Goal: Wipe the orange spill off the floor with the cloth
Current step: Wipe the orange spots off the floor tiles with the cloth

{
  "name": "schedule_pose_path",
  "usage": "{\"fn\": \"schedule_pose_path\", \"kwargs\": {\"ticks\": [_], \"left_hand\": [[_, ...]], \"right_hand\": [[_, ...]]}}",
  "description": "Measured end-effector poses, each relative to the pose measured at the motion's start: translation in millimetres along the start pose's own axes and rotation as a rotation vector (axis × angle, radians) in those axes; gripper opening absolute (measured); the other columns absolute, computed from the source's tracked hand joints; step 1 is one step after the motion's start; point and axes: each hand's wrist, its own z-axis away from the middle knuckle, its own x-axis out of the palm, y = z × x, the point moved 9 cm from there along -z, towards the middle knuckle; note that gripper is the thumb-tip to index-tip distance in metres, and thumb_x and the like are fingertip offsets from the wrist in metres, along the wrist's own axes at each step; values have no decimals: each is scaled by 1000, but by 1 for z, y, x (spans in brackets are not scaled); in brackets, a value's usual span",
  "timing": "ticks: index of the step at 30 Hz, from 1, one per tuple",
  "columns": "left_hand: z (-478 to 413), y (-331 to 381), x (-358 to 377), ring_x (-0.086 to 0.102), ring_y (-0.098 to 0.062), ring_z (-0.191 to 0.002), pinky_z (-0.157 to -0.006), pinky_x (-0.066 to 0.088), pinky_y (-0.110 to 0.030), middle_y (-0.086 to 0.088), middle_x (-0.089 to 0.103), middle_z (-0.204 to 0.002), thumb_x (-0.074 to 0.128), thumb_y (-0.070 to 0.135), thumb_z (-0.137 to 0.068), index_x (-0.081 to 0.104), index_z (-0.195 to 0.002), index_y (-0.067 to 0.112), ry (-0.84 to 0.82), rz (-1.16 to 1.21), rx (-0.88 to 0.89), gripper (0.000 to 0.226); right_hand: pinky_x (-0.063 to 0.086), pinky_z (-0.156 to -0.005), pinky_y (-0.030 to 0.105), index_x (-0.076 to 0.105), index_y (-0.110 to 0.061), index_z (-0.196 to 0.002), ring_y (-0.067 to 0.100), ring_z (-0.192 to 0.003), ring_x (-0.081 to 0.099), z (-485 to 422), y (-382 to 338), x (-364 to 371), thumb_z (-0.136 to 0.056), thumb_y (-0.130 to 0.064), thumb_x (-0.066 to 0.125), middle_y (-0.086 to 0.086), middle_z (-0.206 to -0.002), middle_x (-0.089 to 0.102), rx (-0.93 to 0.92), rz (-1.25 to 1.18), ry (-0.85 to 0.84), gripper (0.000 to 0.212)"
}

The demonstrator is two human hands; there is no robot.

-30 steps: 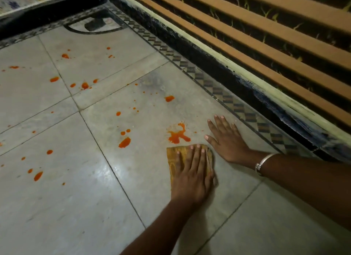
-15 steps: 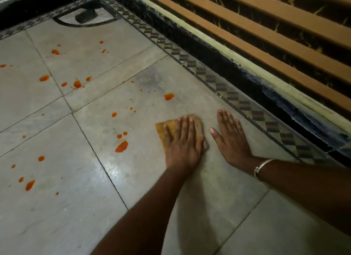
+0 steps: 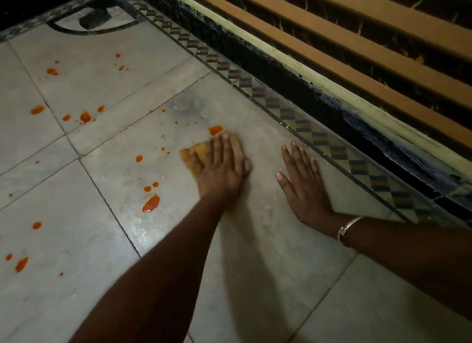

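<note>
- While the left hand (image 3: 219,171) presses the cloth (image 3: 190,156) flat to the floor (image 3: 268,253), its fingers lie straight and spread over the fabric and pinch nothing, so a quick stroke could let the cloth bunch or slip out from under the palm
- The cloth sits under that hand on the tile nearest the floor's patterned border (image 3: 288,113), with only its left corner and far edge showing
- The right hand (image 3: 304,189) rests palm down just beside it on the border side, fingers extended and holding nothing; it looks like a brace, and weight on a glossy tile could make it skid if liquid spreads that way
- An orange blot (image 3: 215,130) touches the cloth's far edge by the fingertips; a flat push is likely to smear it forward into a streak instead of lifting it
- A larger blot (image 3: 151,203) and small drops (image 3: 139,158) lie to the left on the same tile, with more spots (image 3: 85,116) on the tiles toward the floor's far-left corner and some near its left edge, so most of the job looks undone
- The cloth looks tinted already; once soaked it may spread colour back onto wiped tile
- Liquid pushed sideways could settle in the grout line (image 3: 107,204), where wiping reaches it poorly
- The left forearm crosses low over the floor near the larger blot and could drag through it
</note>
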Motion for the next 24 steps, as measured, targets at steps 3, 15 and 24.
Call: {"fn": "schedule_pose_path", "kwargs": {"ticks": [3,15,24], "left_hand": [[62,3,7,-15,-26,-160,-123,-19,-59,-9,-9,-175,0,59,-104,-9,-164,19,71,33,-90,73],[26,-24,-2,-17,-23,-160,-123,-21,-58,-5,-12,-174,0,63,-103,-8,-166,22,58,36,-110,75],[82,28,7,-5,-27,-162,-125,-9,-61,-9,4,-175,14,56,-107,7,-166,16,76,-24,73,72]], "right_hand": [[-6,-127,39,-3,-32,-162,10,-156,-11,-2,-5,2,-102,-63,6,-3,-171,-7,-13,8,-4,68],[3,-128,45,7,-25,-163,18,-158,-5,-7,-38,22,-105,-56,9,5,-172,-1,-181,227,-111,66],[8,-128,44,15,-18,-162,20,-158,5,-8,-53,22,-102,-52,5,7,-170,10,-173,196,-138,70]]}}
